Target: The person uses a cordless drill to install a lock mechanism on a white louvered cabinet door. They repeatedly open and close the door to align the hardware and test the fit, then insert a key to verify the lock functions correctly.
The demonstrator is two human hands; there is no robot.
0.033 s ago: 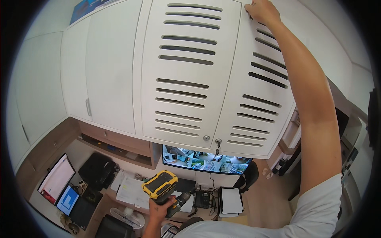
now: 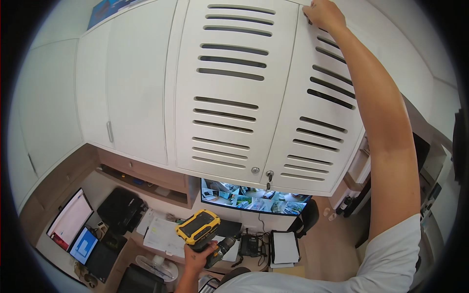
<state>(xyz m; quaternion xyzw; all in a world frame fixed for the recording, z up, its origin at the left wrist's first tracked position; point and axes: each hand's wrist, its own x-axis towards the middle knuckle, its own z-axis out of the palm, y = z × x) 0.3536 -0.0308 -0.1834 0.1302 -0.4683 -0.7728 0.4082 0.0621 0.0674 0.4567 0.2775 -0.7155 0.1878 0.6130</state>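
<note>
My left hand [image 2: 196, 259] is wrapped round the grip of a yellow-and-black cordless drill [image 2: 198, 228]. The drill is tilted, its battery base up toward me and its dark chuck [image 2: 226, 244] pointing right. My right arm reaches high across the white cabinet. Up at the top of the slotted right door [image 2: 283, 141], my right hand [image 2: 324, 15] is closed with its fingers bent at the door's upper corner. Something small and dark shows by its fingertips, too small to name. The slotted left door [image 2: 224, 88] is closed beside it. A key [image 2: 269, 177] hangs in the right door's lock.
Below the cabinet hangs a wide monitor [image 2: 254, 198] with camera pictures. The desk holds papers [image 2: 163, 237], a black printer [image 2: 120, 210], a laptop [image 2: 90, 251], a black device with cables [image 2: 250, 245] and a black tray of paper [image 2: 285, 248]. A white fan [image 2: 157, 267] stands near a dark chair [image 2: 139, 279].
</note>
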